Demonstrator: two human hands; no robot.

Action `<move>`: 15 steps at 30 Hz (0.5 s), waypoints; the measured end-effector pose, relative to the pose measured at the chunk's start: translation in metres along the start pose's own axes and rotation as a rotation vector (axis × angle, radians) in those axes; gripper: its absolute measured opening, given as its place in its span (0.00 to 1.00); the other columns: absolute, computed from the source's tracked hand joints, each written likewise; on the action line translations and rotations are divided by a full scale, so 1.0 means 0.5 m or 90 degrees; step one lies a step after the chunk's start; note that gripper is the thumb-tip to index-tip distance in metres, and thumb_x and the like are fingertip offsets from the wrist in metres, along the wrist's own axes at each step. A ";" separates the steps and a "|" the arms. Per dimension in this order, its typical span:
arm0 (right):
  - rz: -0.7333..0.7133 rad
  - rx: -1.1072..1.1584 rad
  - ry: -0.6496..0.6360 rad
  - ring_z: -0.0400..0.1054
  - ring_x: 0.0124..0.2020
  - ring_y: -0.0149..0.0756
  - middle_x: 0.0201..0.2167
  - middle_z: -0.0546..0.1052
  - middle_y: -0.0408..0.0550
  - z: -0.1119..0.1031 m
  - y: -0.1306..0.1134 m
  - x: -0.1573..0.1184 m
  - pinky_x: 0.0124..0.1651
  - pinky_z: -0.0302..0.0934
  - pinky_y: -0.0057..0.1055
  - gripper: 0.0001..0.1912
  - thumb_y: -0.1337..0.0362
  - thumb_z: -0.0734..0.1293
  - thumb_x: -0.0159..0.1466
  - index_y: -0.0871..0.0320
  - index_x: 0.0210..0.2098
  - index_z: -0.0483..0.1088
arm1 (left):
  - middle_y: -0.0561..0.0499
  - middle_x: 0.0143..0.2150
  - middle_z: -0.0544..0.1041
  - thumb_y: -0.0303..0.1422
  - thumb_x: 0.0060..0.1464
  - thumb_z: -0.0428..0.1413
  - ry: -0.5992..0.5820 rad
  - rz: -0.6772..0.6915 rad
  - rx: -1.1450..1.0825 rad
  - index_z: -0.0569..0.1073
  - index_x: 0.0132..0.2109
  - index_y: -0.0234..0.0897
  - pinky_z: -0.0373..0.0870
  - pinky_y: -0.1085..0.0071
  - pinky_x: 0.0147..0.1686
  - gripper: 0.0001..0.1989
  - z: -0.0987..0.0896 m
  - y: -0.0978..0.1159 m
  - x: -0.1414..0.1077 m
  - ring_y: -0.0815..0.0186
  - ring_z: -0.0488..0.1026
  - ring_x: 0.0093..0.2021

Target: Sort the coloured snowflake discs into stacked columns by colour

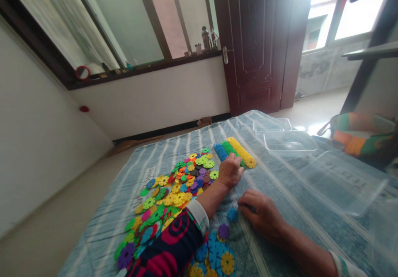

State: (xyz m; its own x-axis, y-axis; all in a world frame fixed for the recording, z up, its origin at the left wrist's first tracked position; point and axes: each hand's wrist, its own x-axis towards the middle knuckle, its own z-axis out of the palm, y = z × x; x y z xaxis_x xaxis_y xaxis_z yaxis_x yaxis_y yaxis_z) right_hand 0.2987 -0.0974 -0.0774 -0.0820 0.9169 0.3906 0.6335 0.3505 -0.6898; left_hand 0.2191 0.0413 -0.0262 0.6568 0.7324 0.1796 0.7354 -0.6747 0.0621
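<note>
My left hand reaches over the lower end of a row of blue notched plastic discs, its fingers bent down and pressed together; what is under the fingertips is hidden. Beside that row lie a green disc row and a longer yellow disc row, each of overlapping discs. My right hand rests on the striped sheet, fingers curled in; whatever they hold, if anything, cannot be seen. A single blue disc lies just left of it. Left of my left arm spreads a large mixed-colour disc pile.
More blue, yellow and purple discs lie near me between my arms. Clear plastic containers stand on the right of the bed, with a clear lid or tray nearer. An orange and green bag sits beyond. A dark red door is behind.
</note>
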 end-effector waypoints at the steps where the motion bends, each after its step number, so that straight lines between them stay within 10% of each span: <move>1: 0.000 0.000 0.000 0.66 0.33 0.33 0.30 0.73 0.45 0.000 0.000 0.000 0.38 0.57 0.29 0.08 0.71 0.62 0.61 0.57 0.29 0.72 | 0.47 0.44 0.71 0.32 0.54 0.56 -0.002 0.001 0.003 0.73 0.42 0.37 0.70 0.69 0.45 0.07 0.001 0.001 -0.001 0.62 0.70 0.48; 15: 0.013 0.014 -0.013 0.65 0.33 0.34 0.29 0.72 0.46 -0.004 -0.003 -0.006 0.38 0.58 0.30 0.09 0.69 0.60 0.62 0.57 0.29 0.71 | 0.46 0.44 0.71 0.34 0.57 0.54 0.005 0.001 0.029 0.73 0.41 0.37 0.70 0.69 0.45 0.07 -0.011 0.001 -0.015 0.62 0.70 0.47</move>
State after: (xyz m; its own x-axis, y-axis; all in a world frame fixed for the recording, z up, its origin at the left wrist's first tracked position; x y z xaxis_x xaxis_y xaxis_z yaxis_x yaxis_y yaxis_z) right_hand 0.2994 -0.1010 -0.0765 -0.0854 0.9277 0.3635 0.6180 0.3355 -0.7110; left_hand 0.2137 0.0350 -0.0222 0.6570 0.7303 0.1873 0.7411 -0.6712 0.0176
